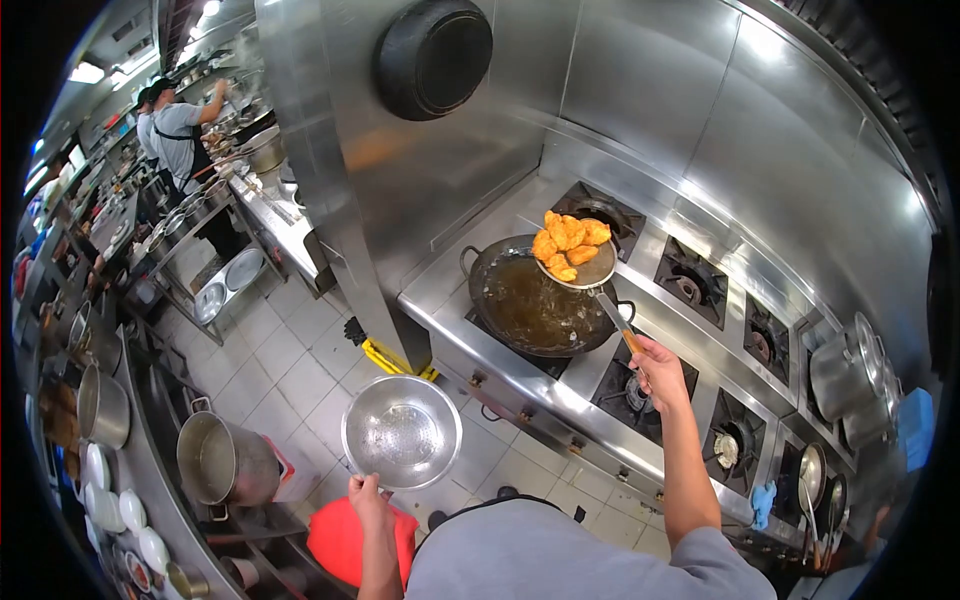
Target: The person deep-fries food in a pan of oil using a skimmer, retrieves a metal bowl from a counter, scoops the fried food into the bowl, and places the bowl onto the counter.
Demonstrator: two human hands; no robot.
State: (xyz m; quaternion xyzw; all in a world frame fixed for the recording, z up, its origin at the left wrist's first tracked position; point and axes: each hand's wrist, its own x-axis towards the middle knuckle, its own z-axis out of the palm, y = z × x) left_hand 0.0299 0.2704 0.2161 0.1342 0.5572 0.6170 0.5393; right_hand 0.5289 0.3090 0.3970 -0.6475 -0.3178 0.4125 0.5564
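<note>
My right hand point(655, 372) is closed round the wooden handle of a strainer point(600, 272). Several pieces of golden fried food point(572, 240) lie in the strainer, which is over the far right part of a black wok point(540, 305). Dark oil with bubbles fills the wok, which sits on the stove point(450, 335). My left hand point(370, 500) pinches the near rim of a shiny metal bowl point(402, 432). The bowl hangs above the floor to the left of the stove and holds no food; its bottom looks perforated.
More burners point(690, 285) line the stove, with stacked pots point(848, 370) at its right end. A large pot point(225, 460) and a red object point(350, 540) are at the lower left. Another black wok point(435, 58) hangs on the wall. Co-workers point(178, 130) stand far left.
</note>
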